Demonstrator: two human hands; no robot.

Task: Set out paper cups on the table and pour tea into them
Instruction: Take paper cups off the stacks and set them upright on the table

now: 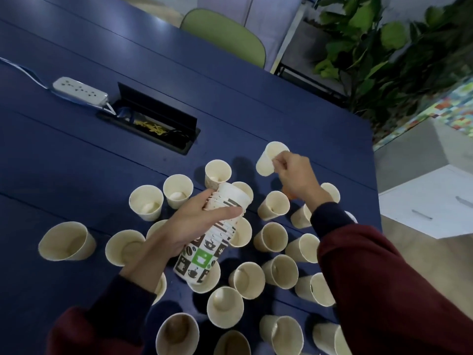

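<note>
Paper cups (pixel 225 307), cream inside, stand mouth up and closely crowded on a dark blue desk (pixel 76 155). They spread beneath and on every side of the two grips of a person in dark red sleeves (pixel 384 278).

The left grip (pixel 189 226) is curled round a stack of nested cups (pixel 204 252), with the thumb lying across the near side and the fingers wrapped over the far side. The stack is tilted. Its printed bottom cup, patterned with brown and green coffee squares, points back toward the person, and its rims point away.

Beyond that grip and to its right, the right grip (pixel 294 175) pinches a single cup (pixel 267 160) by its wall between thumb and fingertips. This cup leans, mouth upward and away, at the far edge of the crowd. Whether its base touches the desk cannot be told.

Well beyond the left grip lie a white power strip (pixel 79 92) and, just beside it, an open cable hatch (pixel 151 121) set into the desk. Past the far desk edge, beyond the right grip, are a green chair (pixel 225 37) and leafy plants (pixel 384 47). A white cabinet (pixel 422 201) stands off to the right of that grip.
</note>
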